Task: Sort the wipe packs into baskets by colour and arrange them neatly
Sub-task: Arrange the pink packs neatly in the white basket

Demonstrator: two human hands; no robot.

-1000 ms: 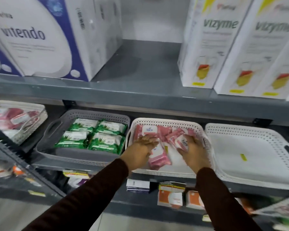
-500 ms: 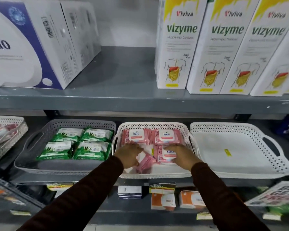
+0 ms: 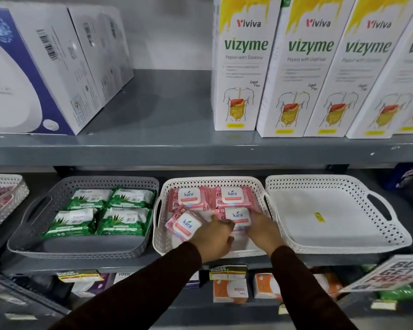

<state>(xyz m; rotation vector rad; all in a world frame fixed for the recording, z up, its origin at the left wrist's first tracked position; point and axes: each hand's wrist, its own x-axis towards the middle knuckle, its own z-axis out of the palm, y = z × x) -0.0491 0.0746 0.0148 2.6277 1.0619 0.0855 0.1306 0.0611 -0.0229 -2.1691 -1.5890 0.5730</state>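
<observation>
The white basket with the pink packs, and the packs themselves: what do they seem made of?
White basket: likely moulded plastic, matte, judging by its perforated walls and smooth rolled rim. Pink packs: apparently soft plastic film, slightly glossy, with crimped edges and a white label flap.

Three perforated plastic baskets sit abreast on the lower shelf (image 3: pixel 200 263): left basket (image 3: pixel 86 251) holds four wipe packs (image 3: pixel 100 210) (two rows); middle basket (image 3: pixel 215 181) four more (image 3: pixel 233 197); right basket (image 3: pixel 331 247).
</observation>
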